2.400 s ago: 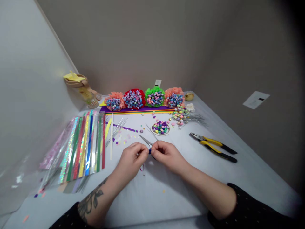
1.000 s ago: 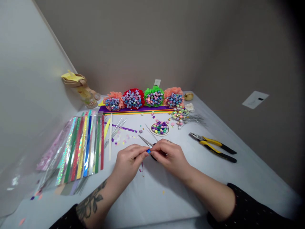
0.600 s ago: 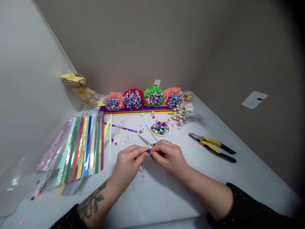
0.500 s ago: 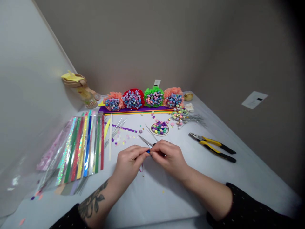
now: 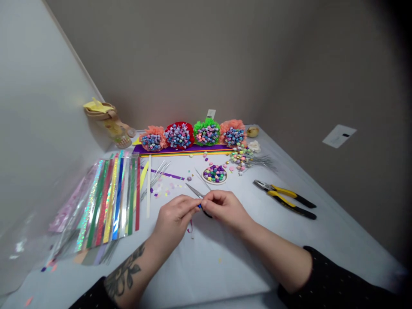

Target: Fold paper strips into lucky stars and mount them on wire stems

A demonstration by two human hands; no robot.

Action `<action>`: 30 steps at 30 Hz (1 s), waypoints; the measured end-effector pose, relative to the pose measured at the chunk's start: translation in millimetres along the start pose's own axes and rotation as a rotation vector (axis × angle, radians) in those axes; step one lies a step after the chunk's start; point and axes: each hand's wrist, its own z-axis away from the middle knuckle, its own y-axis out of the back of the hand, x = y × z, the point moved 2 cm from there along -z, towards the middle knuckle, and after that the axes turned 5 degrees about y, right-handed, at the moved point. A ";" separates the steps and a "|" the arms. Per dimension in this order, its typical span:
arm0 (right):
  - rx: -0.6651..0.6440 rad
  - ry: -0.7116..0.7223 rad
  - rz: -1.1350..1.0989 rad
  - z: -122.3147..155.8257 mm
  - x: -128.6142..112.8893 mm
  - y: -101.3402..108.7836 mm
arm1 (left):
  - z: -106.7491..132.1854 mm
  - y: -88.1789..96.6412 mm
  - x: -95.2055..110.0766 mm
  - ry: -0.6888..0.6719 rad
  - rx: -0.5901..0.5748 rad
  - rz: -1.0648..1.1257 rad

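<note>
Between the fingertips of my left hand (image 5: 175, 213) is a small shiny blue folded piece (image 5: 199, 206), most of it hidden by the fingers. My right hand (image 5: 228, 209) is closed, its thumb and index finger pinched against that same piece. Scissors (image 5: 193, 190) lie on the table beneath the hands, blades pointing away to the left, the dark handles partly covered. Just beyond, a small round dish (image 5: 215, 174) holds colourful paper stars. A thin curled pink strip (image 5: 189, 228) rests below the left fingers.
Yellow-and-black pliers (image 5: 286, 198) lie to the right. Shiny paper strips (image 5: 112, 197) in a clear sleeve cover the left. Along the back stand star bouquets (image 5: 179, 134) in crepe paper, near purple sheets (image 5: 193, 149). Wires (image 5: 262, 161) and loose stars (image 5: 240, 155) lie back right.
My right fingers have shifted slightly at the blue piece, exposing more of the scissors' dark handle. My left hand stays nearly in place, and the view has moved a little.
</note>
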 end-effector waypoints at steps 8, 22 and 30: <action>-0.025 -0.184 -0.298 0.2 3.8 -4.3 | 1.8 0.6 -0.8 -0.011 0.054 -0.010; 0.041 0.167 0.176 4.3 -7.6 2.8 | -1.4 3.4 4.3 0.062 0.077 0.010; 0.089 0.436 0.453 8.7 -11.3 3.7 | -0.5 0.8 5.2 0.077 0.080 0.016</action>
